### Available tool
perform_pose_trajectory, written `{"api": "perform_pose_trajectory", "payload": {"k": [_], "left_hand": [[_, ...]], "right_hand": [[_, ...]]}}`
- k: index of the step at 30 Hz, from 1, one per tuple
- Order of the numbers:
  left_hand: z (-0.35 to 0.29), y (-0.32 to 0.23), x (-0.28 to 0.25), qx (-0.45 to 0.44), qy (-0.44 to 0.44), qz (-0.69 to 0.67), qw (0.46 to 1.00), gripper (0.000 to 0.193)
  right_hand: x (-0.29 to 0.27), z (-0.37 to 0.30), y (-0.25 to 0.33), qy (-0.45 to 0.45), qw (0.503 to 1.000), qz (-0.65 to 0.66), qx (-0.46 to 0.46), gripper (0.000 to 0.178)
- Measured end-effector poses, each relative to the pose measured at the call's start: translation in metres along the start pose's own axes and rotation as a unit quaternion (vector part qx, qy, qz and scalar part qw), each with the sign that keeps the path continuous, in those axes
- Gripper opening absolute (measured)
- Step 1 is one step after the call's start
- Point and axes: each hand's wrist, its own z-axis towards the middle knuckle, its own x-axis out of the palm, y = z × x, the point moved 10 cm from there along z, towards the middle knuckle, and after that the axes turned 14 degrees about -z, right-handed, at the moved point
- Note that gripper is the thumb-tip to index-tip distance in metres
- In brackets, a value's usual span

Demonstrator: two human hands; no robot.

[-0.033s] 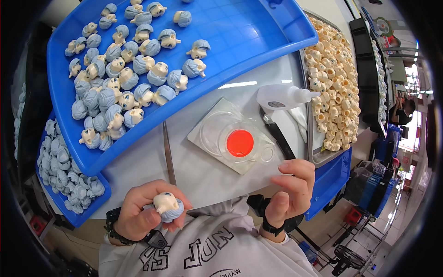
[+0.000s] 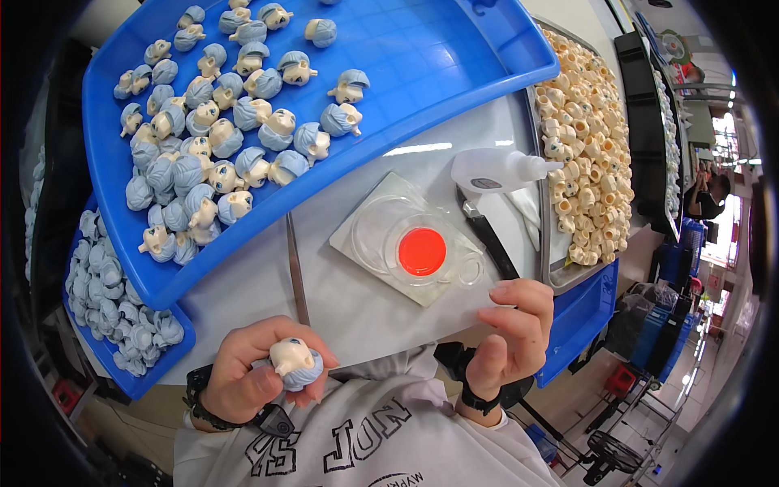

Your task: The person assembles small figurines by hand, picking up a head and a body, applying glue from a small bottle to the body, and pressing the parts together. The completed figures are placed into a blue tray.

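Observation:
Between the thumb and fingers of my left hand (image 2: 247,377) is a small doll head (image 2: 294,362) with pale blue hair, tilted with its face up. My right hand (image 2: 519,333) is raised at the table's front edge, its fingers curved and apart, with nothing in them. Ahead of it lies a black-handled tool (image 2: 492,242); its working end is partly hidden by a white squeeze bottle (image 2: 491,170) lying on its side. A clear plastic dish with a red round centre (image 2: 422,252) rests on a pale square plate (image 2: 422,297) between my hands.
A large blue tray (image 2: 430,61) holds many finished-looking doll heads (image 2: 223,138). Below it at left, a blue bin (image 2: 182,345) contains pale blue hair pieces (image 2: 105,276). Metal tweezers (image 2: 297,276) lie near my left hand. At right, a metal tray (image 2: 560,280) holds cream face pieces (image 2: 588,154).

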Motion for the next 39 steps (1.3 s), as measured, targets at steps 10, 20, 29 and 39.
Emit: {"api": "perform_pose_trajectory", "payload": {"k": [10, 20, 29, 39], "left_hand": [[-0.0001, -0.0004, 0.0003, 0.006, 0.003, -0.002, 1.000, 0.060], [-0.0004, 0.0000, -0.0006, -0.003, -0.005, 0.005, 1.000, 0.061], [0.0001, -0.0005, 0.0000, -0.002, -0.004, 0.004, 1.000, 0.061], [0.0001, -0.0006, -0.0003, -0.002, -0.005, 0.005, 1.000, 0.060]], "right_hand": [[-0.0025, 0.0000, 0.0028, -0.035, 0.999, 0.018, 0.011, 0.013], [-0.0003, -0.0042, -0.0001, -0.021, 0.998, 0.058, 0.018, 0.015], [0.0019, -0.0038, 0.0063, 0.004, 0.995, 0.101, 0.002, 0.017], [-0.0014, -0.0055, 0.0031, -0.031, 0.992, 0.120, 0.002, 0.019]]}}
